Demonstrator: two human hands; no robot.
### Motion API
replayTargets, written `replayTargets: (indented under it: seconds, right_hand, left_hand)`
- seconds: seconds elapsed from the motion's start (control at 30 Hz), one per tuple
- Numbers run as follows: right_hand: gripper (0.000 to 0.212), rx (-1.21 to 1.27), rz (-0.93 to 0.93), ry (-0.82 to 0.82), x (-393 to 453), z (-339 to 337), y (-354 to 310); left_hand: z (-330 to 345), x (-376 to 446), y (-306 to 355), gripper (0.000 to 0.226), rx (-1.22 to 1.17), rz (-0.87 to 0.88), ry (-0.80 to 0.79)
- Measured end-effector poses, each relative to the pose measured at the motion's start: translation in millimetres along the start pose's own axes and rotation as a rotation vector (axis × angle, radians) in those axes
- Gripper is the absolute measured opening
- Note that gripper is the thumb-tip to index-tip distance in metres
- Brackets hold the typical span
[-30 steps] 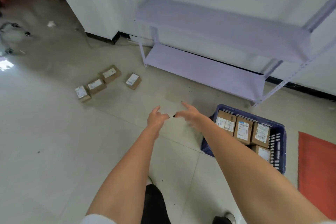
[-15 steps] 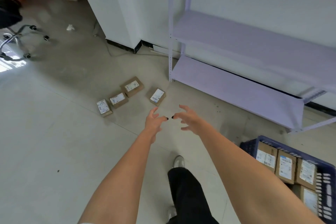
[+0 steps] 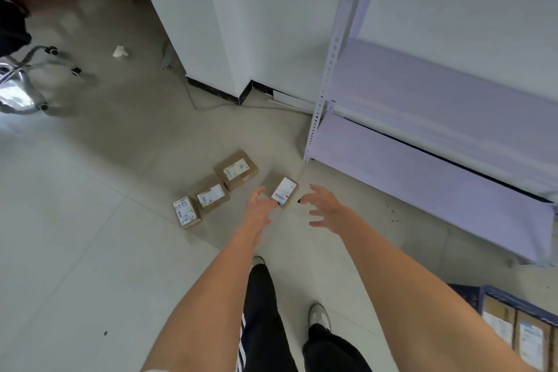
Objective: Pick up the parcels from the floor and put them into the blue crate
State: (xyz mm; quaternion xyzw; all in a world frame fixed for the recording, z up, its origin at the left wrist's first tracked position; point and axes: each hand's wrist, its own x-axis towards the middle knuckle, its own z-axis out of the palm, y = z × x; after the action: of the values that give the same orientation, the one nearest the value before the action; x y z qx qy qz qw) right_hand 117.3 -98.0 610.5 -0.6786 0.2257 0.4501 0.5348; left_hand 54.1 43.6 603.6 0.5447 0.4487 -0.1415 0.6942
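Observation:
Several small brown cardboard parcels with white labels lie on the grey floor. The nearest parcel (image 3: 283,193) sits just ahead, between my two outstretched hands. My left hand (image 3: 260,208) is open with its fingertips close to that parcel's left edge, and I cannot tell if it touches. My right hand (image 3: 324,209) is open, fingers spread, a little to the parcel's right. Three more parcels (image 3: 210,195) lie in a row to the left. The blue crate (image 3: 466,293) shows only at the bottom right corner, with labelled parcels (image 3: 513,332) standing inside it.
A lilac metal shelf unit (image 3: 422,160) stands against the wall on the right, its corner post near the parcels. A white pillar (image 3: 217,24) rises behind, with a cable on the floor. A wheeled chair base (image 3: 33,81) is at far left. My legs and shoes are below.
I have stepped toward the floor parcels, which now look larger and closer. The blue crate has slid to the bottom right corner. Both hands stay open and have reached the nearest parcel.

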Motion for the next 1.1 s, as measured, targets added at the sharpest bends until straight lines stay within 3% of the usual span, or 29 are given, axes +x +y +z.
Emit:
replayTargets:
  seconds: [0.33,0.63,0.83,0.97,1.1]
  right_hand:
    - [0.063,0.058,0.087,0.057,149,48,-13]
    - [0.064,-0.032,0.097,0.113,396,37,49]
    - [0.066,-0.236,0.041,0.149,553,30,88]
    - [0.079,-0.488,0.013,0.194,622,30,102]
    - [0.084,-0.602,0.006,0.193,651,33,119]
  left_hand:
    - [-27,159,9,0.056,0.066,-0.104,-0.011]
    - [5,381,-116,0.059,0.124,-0.184,0.034]
    - [19,504,-197,0.07,-0.034,-0.239,0.135]
    - [30,554,-236,0.078,-0.192,-0.307,0.152]
    - [46,581,-252,0.068,-0.298,-0.281,0.104]
